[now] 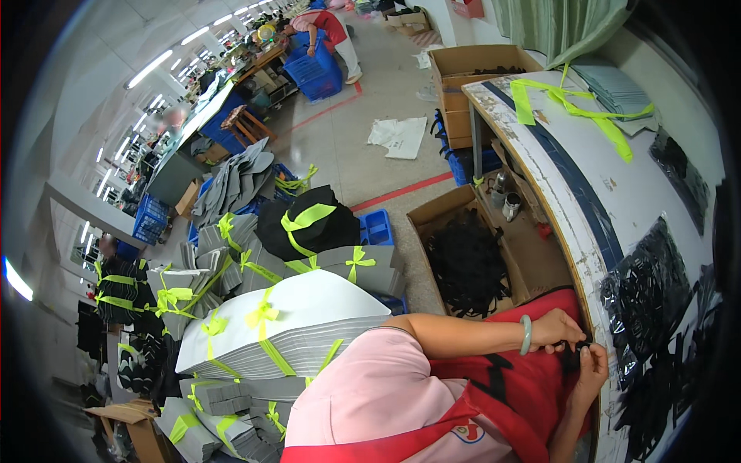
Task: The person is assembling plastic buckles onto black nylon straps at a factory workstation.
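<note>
My left hand (pixel 557 329), with a pale green bangle on the wrist, is closed in a pinch near the edge of the white worktable (pixel 540 185). Just beside it, my right hand (pixel 593 367) has its fingers pinched together too. Between the fingertips of both hands shows a small black piece (pixel 584 346), mostly covered by them; its exact kind is unclear. Below the hands a red apron (pixel 532 378) spreads over my lap, with black strips (pixel 494 378) on it. On the tabletop near my hands lie black strips (pixel 656 401) and a clear bag of black pieces (pixel 648 293).
A cardboard box (pixel 432 224) of black strips stands beside the table. Stacks of grey panels (pixel 309 332) tied with bright yellow bands fill the left side. Yellow ribbons (pixel 575 100) lie on the table's far end. Another person (pixel 324 31) bends over a blue crate (pixel 315 69).
</note>
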{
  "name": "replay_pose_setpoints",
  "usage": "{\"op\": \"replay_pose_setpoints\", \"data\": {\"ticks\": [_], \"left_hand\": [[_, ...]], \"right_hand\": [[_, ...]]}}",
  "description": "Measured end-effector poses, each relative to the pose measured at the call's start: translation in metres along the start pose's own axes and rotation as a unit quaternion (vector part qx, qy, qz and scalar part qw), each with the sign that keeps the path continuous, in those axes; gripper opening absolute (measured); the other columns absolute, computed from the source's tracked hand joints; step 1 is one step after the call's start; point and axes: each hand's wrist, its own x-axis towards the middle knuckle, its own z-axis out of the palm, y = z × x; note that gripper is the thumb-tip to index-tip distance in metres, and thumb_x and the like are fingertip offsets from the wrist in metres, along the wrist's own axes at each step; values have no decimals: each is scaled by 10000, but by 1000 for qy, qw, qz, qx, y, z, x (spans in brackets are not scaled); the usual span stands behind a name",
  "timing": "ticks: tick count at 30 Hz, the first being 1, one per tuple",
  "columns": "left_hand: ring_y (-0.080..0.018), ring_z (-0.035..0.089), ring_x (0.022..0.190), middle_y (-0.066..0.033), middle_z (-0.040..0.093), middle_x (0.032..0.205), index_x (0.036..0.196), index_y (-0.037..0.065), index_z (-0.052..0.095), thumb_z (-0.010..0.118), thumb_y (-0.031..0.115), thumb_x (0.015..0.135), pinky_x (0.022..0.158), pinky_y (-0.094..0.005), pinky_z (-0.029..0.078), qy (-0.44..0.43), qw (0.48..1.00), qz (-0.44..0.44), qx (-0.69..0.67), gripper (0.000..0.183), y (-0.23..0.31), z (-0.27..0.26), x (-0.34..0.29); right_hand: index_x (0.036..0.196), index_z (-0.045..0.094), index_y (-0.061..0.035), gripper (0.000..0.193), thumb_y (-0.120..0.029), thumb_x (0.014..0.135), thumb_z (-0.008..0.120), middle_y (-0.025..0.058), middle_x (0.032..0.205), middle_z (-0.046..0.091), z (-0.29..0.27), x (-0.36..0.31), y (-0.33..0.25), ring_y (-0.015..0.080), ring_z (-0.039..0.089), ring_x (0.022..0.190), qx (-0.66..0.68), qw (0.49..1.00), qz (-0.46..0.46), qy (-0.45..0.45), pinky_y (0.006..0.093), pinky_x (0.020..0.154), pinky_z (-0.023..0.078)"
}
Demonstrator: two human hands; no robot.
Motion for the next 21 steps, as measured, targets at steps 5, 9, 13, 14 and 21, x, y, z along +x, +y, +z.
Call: {"op": "replay_pose_setpoints", "data": {"ticks": [5,9,13,14,21], "left_hand": [[-73,494,483,-38,622,687,881,0,711,669,125,841,372,-211,339,28,999,13,34,138,-16,-7,16],[-59,491,488,-32,645,695,875,-25,709,683,98,821,427,-218,383,56,992,107,49,137,-26,-4,19],[-134,585,614,-94,678,762,903,-61,686,692,76,793,569,-282,473,91,958,246,117,175,-42,-5,31],[-167,603,657,-122,674,779,912,-57,684,690,69,785,601,-292,481,93,940,279,172,179,-41,-1,30],[-235,640,755,-144,659,812,922,-22,692,683,25,780,657,-319,503,104,885,339,303,150,-39,-15,23]], "right_hand": [[900,585,7,59,10,845,607,72,929,535,12,-7,-12,108,508,733,-156,971,-182,15,201,711,413],[939,569,11,73,-36,888,592,78,843,548,10,-17,-24,92,496,525,-39,993,-111,23,196,441,411],[889,561,-28,125,-141,925,599,-1,619,489,2,-3,2,58,437,426,-34,997,70,9,194,374,364],[867,555,-29,138,-145,920,607,-2,613,483,-2,-4,10,60,439,424,-34,995,93,15,197,367,361],[846,567,-37,142,-150,902,632,37,625,550,15,5,22,86,475,406,29,983,178,36,216,365,365]]}}
